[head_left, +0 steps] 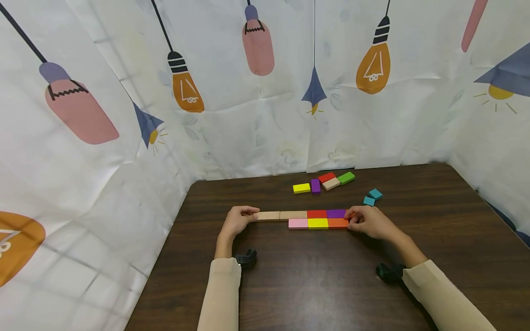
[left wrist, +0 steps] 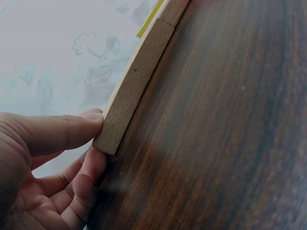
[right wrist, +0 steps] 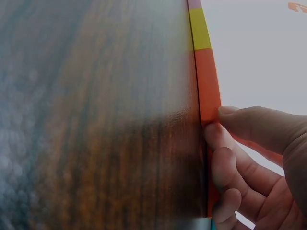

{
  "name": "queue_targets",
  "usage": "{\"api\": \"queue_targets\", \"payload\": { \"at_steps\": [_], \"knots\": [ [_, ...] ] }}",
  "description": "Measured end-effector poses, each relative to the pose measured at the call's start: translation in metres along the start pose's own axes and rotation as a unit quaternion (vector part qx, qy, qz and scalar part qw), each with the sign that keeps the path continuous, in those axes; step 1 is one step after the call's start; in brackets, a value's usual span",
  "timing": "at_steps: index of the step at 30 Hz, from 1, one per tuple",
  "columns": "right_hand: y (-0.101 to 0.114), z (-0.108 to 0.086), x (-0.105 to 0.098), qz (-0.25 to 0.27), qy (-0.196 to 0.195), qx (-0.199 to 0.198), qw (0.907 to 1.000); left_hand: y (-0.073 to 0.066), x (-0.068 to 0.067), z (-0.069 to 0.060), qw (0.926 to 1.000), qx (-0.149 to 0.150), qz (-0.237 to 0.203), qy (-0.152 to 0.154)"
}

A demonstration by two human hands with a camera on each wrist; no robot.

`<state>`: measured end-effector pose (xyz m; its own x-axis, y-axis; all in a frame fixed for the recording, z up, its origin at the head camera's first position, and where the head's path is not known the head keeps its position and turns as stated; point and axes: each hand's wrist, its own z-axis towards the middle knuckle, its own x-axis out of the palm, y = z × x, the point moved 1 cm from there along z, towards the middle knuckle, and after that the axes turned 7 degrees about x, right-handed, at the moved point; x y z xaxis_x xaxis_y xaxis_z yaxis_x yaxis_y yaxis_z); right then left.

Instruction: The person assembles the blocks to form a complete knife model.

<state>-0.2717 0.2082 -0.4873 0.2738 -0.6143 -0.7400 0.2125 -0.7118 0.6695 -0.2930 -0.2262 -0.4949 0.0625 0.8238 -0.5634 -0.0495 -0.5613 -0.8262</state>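
Two touching rows of small coloured blocks lie on the table. In the back row, a plain wooden block (head_left: 268, 216) at the left end adjoins another wooden block (head_left: 293, 214), a red block (head_left: 317, 214) and a purple block (head_left: 336, 214). The front row has a pink block (head_left: 298, 224), a yellow block (head_left: 318, 224) and an orange block (head_left: 337, 223). My left hand (head_left: 239, 221) pinches the outer end of the left wooden block. At the right end, my right hand (head_left: 371, 222) holds the orange block's end with thumb and curled fingers, partly hiding another orange-red block behind.
Behind the rows lie a loose yellow block (head_left: 301, 188), a purple one (head_left: 315, 186), a red one (head_left: 326, 177), a wooden one (head_left: 331, 184) and a green one (head_left: 346, 178). Two blue blocks (head_left: 375, 194) sit just beyond my right hand. A patterned curtain (head_left: 265, 138) borders the dark table (head_left: 314, 285).
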Motion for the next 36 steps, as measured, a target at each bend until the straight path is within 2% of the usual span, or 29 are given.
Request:
{"api": "queue_targets", "payload": {
  "at_steps": [15, 24, 36],
  "knots": [
    [-0.003, -0.002, 0.001, 0.004, -0.001, 0.001, 1.0000, 0.000, 0.002, -0.001, 1.0000, 0.007, 0.005, 0.002],
    [-0.005, -0.006, -0.009, 0.024, 0.000, 0.007, 0.9997, 0.001, 0.002, -0.002, 1.0000, 0.001, 0.005, 0.007],
    [0.001, -0.008, -0.041, 0.047, -0.085, -0.005, 0.9952, -0.001, -0.001, 0.000, 1.0000, 0.001, -0.002, 0.008]
  ]
}}
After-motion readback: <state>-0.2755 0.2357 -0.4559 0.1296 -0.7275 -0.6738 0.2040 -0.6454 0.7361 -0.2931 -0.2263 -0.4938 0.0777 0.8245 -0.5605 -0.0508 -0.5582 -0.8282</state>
